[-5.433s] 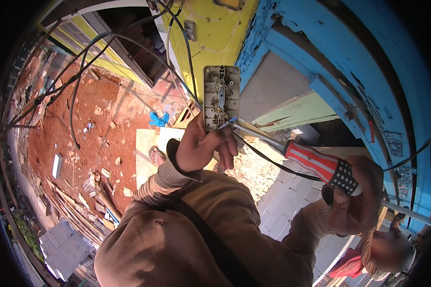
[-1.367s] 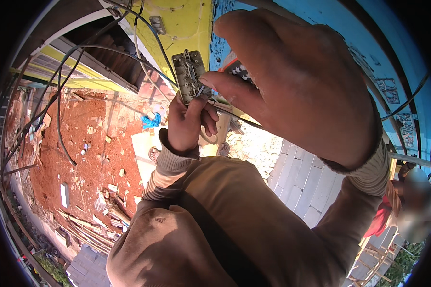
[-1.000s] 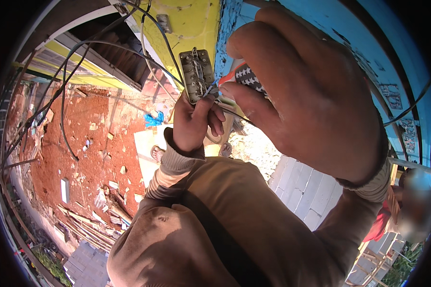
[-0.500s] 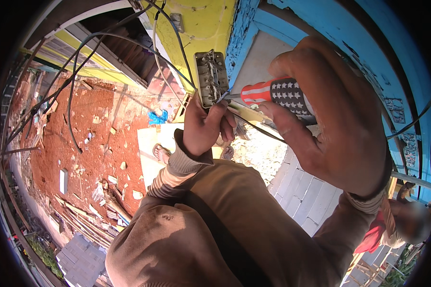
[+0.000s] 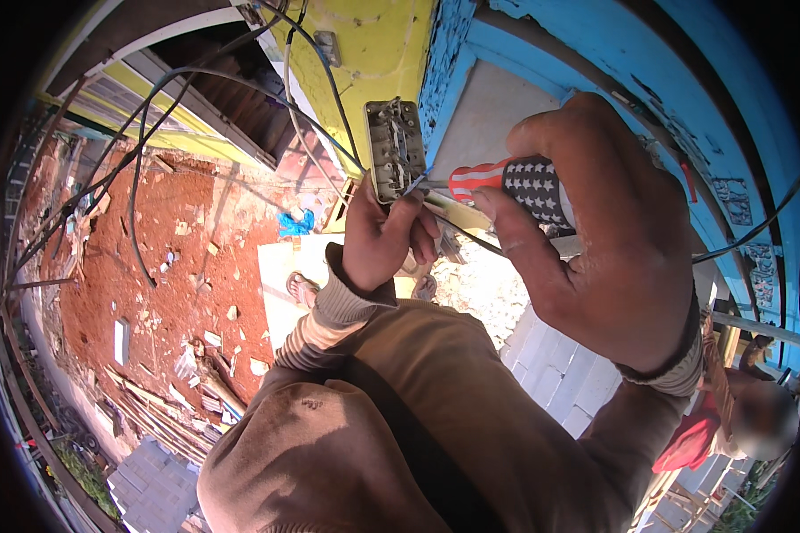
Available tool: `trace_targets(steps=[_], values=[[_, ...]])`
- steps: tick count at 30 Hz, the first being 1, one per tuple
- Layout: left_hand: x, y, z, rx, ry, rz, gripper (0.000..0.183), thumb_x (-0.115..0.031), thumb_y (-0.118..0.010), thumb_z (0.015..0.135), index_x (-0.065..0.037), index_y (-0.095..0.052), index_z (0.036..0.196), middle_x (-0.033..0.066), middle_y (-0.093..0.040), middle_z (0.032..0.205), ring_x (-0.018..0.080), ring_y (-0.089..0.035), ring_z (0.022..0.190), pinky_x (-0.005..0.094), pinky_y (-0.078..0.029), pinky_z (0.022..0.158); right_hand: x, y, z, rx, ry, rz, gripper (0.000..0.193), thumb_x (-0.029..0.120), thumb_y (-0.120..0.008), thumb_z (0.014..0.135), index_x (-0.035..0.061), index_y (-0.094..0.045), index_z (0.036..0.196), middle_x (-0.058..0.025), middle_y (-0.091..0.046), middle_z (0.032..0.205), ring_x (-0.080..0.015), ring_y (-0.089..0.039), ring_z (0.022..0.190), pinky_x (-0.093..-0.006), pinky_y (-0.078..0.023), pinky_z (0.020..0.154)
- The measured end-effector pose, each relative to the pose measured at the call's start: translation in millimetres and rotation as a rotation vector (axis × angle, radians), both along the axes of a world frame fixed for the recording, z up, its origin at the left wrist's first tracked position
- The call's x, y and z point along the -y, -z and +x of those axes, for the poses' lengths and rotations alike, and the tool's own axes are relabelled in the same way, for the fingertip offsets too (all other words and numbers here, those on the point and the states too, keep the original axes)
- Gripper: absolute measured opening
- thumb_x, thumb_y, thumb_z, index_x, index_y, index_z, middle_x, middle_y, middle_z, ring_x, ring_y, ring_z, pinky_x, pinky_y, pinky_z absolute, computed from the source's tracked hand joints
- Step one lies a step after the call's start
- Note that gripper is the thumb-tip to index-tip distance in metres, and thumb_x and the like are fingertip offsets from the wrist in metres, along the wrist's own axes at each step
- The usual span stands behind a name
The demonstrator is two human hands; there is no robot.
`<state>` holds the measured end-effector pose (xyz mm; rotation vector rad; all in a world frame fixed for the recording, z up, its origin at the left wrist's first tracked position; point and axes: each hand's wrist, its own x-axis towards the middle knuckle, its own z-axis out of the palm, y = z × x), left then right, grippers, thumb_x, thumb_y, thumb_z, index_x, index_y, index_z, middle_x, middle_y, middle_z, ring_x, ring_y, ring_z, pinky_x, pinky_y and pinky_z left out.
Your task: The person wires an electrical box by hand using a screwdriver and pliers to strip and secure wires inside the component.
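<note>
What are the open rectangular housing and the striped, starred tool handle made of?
Housing: probably moulded plastic, dull beige-grey, judging by its ribbed compartments; the strips inside look metallic, from their sheen. Tool handle: likely plastic, perhaps rubbery, smooth-looking, with crisp stripes and stars; exact material unclear.

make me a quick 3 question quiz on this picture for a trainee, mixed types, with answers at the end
1. True or false: the left hand holds the open electrical box at the end that is lower in the picture.

2. The screwdriver in the right hand has a handle that is:
a) plain green
b) stars and stripes
c) clear yellow

3. Fill in: the crumpled item left of the left hand is coloured ___.

Key:
1. True
2. b
3. blue
</note>
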<state>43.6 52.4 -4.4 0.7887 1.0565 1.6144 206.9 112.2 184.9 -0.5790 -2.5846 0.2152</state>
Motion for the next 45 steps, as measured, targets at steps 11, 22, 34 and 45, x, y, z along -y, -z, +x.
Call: trace_targets(steps=[11, 22, 34, 45], values=[[-5.2, -2.6, -11.1, 0.105, -0.063, 0.0, 0.012, -0.003, -0.043, 0.097, 0.002, -0.048, 0.107, 0.0154, -0.064, 0.073, 0.0207, -0.064, 0.054, 0.029, -0.051, 0.045, 5.4, 5.5, 81.6, -0.63, -0.067, -0.013, 0.045, 0.012, -0.075, 0.084, -0.0057, -0.049, 0.116, -0.032, -0.061, 0.11, -0.0257, -0.067, 0.074, -0.0305, -0.055, 0.06], [-2.9, -13.3, -17.1, 0.199, 0.067, 0.273, 0.048, -0.014, -0.052, 0.1, 0.005, -0.04, 0.142, 0.0187, -0.065, 0.097, 0.019, -0.06, 0.071, 0.0306, -0.048, 0.067, 16.1, 176.7, 12.3, -1.212, 0.048, -1.495, 0.025, -0.011, -0.061, 0.075, -0.0007, -0.053, 0.096, -0.0062, -0.055, 0.076, -0.0127, -0.055, 0.06, -0.0262, -0.048, 0.056], [-6.7, -15.6, 0.1, 0.225, 0.279, 0.455, 0.059, -0.035, -0.039, 0.106, -0.006, -0.02, 0.153, 0.0229, -0.025, 0.158, 0.0354, -0.022, 0.148, 0.0502, -0.026, 0.116, 17.2, 171.5, -41.3, -0.895, 0.219, -0.521, 0.027, -0.002, -0.08, 0.077, 0.0, -0.061, 0.096, -0.0049, -0.065, 0.082, -0.0097, -0.06, 0.074, -0.0247, -0.048, 0.066], [2.1, -17.9, -20.4, 0.213, 0.187, 0.368, 0.071, -0.04, -0.061, 0.095, 0.0, -0.032, 0.146, 0.0241, -0.035, 0.151, 0.04, -0.047, 0.132, 0.0494, -0.049, 0.103, 11.7, 126.5, 8.8, -0.766, 0.047, -0.634, 0.033, 0.0, -0.071, 0.079, -0.0057, -0.063, 0.111, -0.0118, -0.062, 0.091, -0.0159, -0.057, 0.073, -0.0269, -0.045, 0.068]])
